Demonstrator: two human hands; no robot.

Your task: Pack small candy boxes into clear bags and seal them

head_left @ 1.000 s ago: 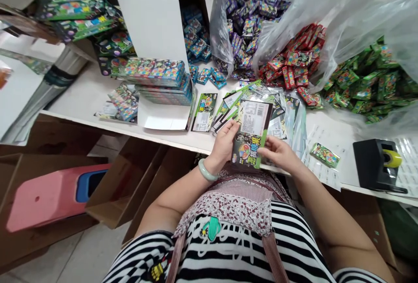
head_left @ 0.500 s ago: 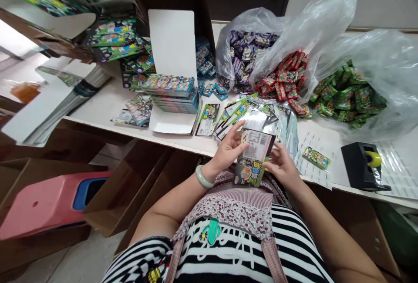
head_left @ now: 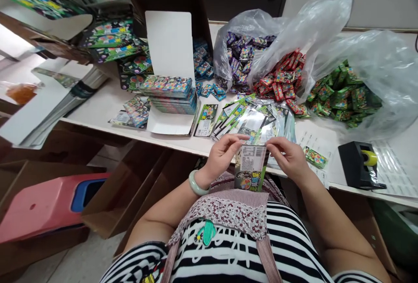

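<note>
A flat printed packaging pouch, black and green with a pale text panel and barcode, hangs upright in front of the apron, just off the table's front edge. My left hand pinches its upper left corner between thumb and fingers. Its upper right corner sits in the pinch of my right hand. Whether its top edge is parted cannot be seen. Beyond my hands, a fanned pile of similar pouches lies on the table, and one more pouch rests left of it.
An upright-lidded box holds stacked small packs. Along the back are clear bags of purple packets, red packets and green packets. A tape dispenser stands right, beside label sheets. Cardboard boxes and a pink stool are lower left.
Both hands have shifted to the pouch's top corners; the right hand has moved up from its side. The pouch has dropped slightly and hangs straighter. The view has shifted a little.
</note>
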